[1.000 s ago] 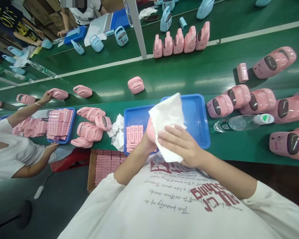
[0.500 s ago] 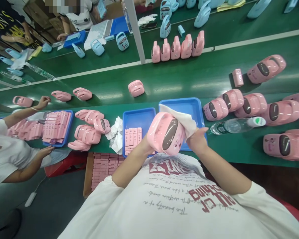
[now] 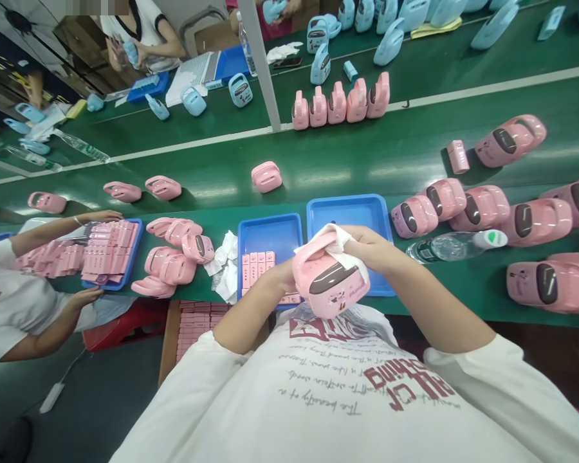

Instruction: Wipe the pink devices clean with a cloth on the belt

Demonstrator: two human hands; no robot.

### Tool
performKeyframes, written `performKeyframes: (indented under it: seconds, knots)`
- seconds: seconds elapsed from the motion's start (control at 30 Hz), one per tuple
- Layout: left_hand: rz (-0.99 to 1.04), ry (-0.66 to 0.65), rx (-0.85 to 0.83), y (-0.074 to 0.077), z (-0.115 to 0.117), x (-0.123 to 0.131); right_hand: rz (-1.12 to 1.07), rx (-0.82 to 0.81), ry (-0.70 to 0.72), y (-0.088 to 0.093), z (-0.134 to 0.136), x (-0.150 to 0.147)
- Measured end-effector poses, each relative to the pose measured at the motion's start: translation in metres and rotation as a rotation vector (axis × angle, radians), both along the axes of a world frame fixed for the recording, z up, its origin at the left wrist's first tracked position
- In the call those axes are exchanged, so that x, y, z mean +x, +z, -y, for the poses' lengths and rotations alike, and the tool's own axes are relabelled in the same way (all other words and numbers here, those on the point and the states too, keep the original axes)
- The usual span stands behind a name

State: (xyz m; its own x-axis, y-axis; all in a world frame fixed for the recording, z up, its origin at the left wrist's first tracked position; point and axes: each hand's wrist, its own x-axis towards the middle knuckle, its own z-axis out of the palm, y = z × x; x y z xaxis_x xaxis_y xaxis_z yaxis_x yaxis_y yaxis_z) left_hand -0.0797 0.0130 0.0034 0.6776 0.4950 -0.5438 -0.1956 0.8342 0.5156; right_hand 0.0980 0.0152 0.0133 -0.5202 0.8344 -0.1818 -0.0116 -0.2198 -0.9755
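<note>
Surface (image 3: 439,296): green, running left to right before us.
Co-worker (image 3: 9,289): seated at our left in white, one arm reaching to the far end of a blue tray (image 3: 135,247) heaped with pink pieces (image 3: 109,251).
Right tray (image 3: 347,215): blue, just beyond our right hand, side by side with the left one.
Left tray (image 3: 270,233): blue too, with small blocks in its near part.
Case cluster (image 3: 535,222): several pink cases at the right; we see five more standing in a far row (image 3: 338,103).
Bottle (image 3: 444,246): clear, lying on its side near that cluster, its cap towards the right.
Held case (image 3: 340,296): pink, dark-windowed, tilted between our hands above the near edge, in front of both trays.
Left hand (image 3: 285,275): we grasp the case by its left side.
Right hand (image 3: 369,247): we grip a wipe against the case.
Wipe (image 3: 336,239): white, bunched over the right end of the handle.
Blocks (image 3: 258,265): pink, lined up side by side.
</note>
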Motion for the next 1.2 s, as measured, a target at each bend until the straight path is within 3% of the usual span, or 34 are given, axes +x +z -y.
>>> performKeyframes:
  seconds: [0.13, 0.2, 0.27, 0.4, 0.63, 0.7, 0.77, 0.83, 0.9, 1.0, 1.07, 1.13, 1.2]
  knots:
    - [0.009, 0.083, -0.019, -0.003, 0.003, -0.006, 0.094, 0.013, -0.323, -0.002, -0.001, -0.003]
    - [-0.038, 0.152, 0.161, -0.004, 0.01, -0.011, 0.136, 0.033, -0.437, -0.009, 0.0, -0.004]
    - [-0.151, 0.194, 0.4, -0.005, 0.016, -0.017, 0.19, 0.053, -0.442, -0.014, 0.001, -0.005]
    - [-0.36, 0.2, 0.679, -0.002, 0.023, -0.021, 0.368, 0.176, -0.304, -0.013, -0.004, 0.0]
    - [-0.401, -0.142, 0.733, 0.006, 0.011, -0.012, 0.9, 0.608, 0.178, 0.021, -0.017, -0.008]
    - [-0.413, -0.172, 0.737, 0.003, 0.01, -0.01, 0.901, 0.647, 0.259, 0.025, -0.019, -0.008]
    - [-0.394, -0.117, 0.744, -0.001, 0.009, -0.011, 0.786, 0.604, 0.256, 0.023, -0.02, 0.0]
    - [-0.341, -0.027, 0.73, -0.003, 0.009, -0.014, 0.609, 0.513, 0.202, 0.014, -0.018, 0.014]
    - [-0.28, 0.07, 0.709, -0.003, 0.01, -0.018, 0.434, 0.394, 0.037, 0.0, -0.014, 0.027]
    - [-0.25, 0.228, 0.749, -0.001, 0.012, -0.02, 0.223, 0.264, -0.497, -0.025, -0.002, 0.036]
    - [-0.281, 0.33, 0.817, 0.001, 0.014, -0.018, 0.159, 0.309, -0.758, -0.037, 0.009, 0.032]
    - [-0.334, 0.4, 0.863, 0.002, 0.015, -0.016, 0.161, 0.413, -0.789, -0.041, 0.02, 0.023]
    - [-0.351, 0.432, 0.878, 0.003, 0.016, -0.012, 0.231, 0.569, -0.692, -0.039, 0.028, 0.01]
